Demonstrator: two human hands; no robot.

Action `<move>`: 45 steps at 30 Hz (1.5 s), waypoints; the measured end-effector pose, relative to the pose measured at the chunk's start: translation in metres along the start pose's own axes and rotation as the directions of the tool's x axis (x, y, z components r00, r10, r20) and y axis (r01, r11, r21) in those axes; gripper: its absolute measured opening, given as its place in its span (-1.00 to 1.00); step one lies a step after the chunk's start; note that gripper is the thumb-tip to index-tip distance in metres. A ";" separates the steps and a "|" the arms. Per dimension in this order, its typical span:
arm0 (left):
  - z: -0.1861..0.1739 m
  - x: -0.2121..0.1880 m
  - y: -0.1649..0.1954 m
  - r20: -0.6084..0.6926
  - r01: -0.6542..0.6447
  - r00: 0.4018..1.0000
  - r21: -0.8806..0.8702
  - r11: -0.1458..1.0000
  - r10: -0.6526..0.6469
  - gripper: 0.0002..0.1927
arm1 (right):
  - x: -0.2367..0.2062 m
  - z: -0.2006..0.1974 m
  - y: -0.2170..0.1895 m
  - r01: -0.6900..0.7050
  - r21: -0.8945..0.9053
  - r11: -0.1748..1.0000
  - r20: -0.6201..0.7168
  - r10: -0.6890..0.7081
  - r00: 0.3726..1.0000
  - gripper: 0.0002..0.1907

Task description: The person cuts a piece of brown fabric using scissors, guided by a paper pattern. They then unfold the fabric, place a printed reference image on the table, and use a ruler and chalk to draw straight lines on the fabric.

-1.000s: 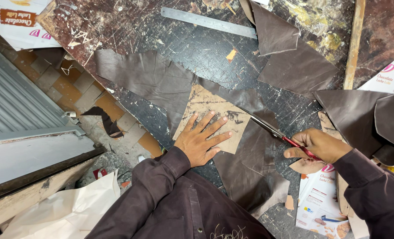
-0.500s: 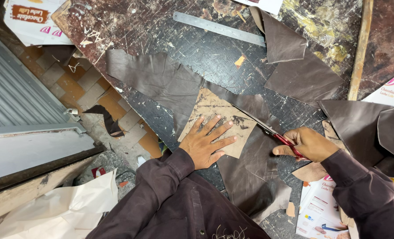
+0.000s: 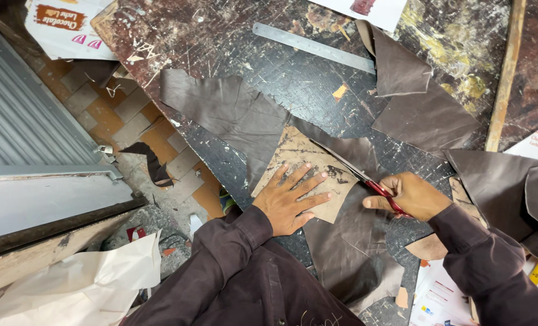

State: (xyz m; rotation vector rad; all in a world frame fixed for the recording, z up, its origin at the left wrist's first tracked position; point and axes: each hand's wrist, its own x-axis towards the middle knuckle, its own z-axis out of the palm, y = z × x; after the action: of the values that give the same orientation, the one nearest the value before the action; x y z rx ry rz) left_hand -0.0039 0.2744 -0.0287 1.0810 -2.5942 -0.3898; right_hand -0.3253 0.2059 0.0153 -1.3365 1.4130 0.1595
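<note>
Head view: I see the worktable [image 3: 220, 36] edge running diagonally at left, with scarred bare surface far of the work. My left hand [image 3: 290, 202], fingers spread, presses the tan cardboard pattern [image 3: 302, 169] onto brown leather [image 3: 232, 115]. My right hand [image 3: 411, 194] is clamped on red-handled scissors [image 3: 365, 180]; their handles are hidden by my fingers.

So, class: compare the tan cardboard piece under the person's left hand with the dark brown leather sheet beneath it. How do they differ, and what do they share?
The cardboard piece is pale tan and scuffed; the leather sheet is dark brown. The cardboard is smaller and lies on top, pinned by the left hand; the leather spreads wider beneath it. The cardboard has straight edges; the leather's outline is irregular. Both lie flat on the worktable, and the scissors in the right hand run along the cardboard's edge.
</note>
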 end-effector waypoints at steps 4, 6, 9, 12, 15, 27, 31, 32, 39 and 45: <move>0.002 -0.001 -0.001 -0.010 -0.005 1.000 0.005 1.000 0.005 -0.37 | -0.001 -0.001 -0.003 0.026 0.012 1.000 0.017 -0.027 0.999 -0.53; 0.002 -0.002 -0.001 -0.011 -0.004 1.000 0.007 1.000 0.004 -0.37 | -0.001 -0.002 -0.007 -0.039 0.009 0.999 0.018 0.039 0.999 -0.56; 0.001 -0.003 -0.001 -0.010 -0.003 1.000 0.009 1.000 0.003 -0.37 | 0.003 -0.002 -0.016 -0.100 -0.040 0.994 0.001 0.100 0.995 -0.55; 0.000 -0.003 -0.001 0.003 -0.002 1.000 -0.013 1.000 0.002 -0.35 | 0.012 0.001 -0.027 -0.074 -0.096 0.993 -0.017 0.073 0.997 -0.53; 0.000 -0.002 -0.002 0.003 -0.008 1.000 0.000 1.000 0.008 -0.34 | 0.019 0.004 -0.033 -0.017 -0.047 0.999 -0.008 0.016 1.000 -0.51; -0.001 -0.003 -0.002 -0.019 0.001 1.000 -0.016 1.000 -0.002 -0.34 | 0.021 0.007 -0.053 -0.048 -0.138 0.989 -0.039 0.043 0.998 -0.46; -0.003 -0.003 -0.001 -0.007 0.002 1.000 -0.010 1.000 -0.002 -0.34 | 0.029 0.016 -0.070 0.010 -0.130 0.991 -0.045 -0.016 0.999 -0.48; -0.004 -0.003 -0.001 -0.001 0.005 1.000 -0.002 1.000 -0.005 -0.35 | 0.031 0.017 -0.072 0.010 -0.113 0.994 -0.051 -0.015 0.999 -0.49; -0.007 -0.003 -0.002 -0.022 0.002 1.000 -0.001 1.000 -0.002 -0.33 | 0.045 0.013 -0.065 0.026 -0.057 0.998 0.009 -0.026 1.000 -0.54; -0.006 -0.005 -0.004 -0.007 0.010 1.000 -0.005 1.000 -0.010 -0.35 | 0.042 0.012 -0.078 0.007 -0.228 0.974 -0.026 -0.013 1.000 -0.50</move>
State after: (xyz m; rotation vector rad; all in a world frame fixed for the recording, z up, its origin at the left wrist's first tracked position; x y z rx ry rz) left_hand 0.0044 0.2749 -0.0259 1.0920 -2.5813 -0.3946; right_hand -0.2479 0.1617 0.0231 -1.5379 1.4436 0.3050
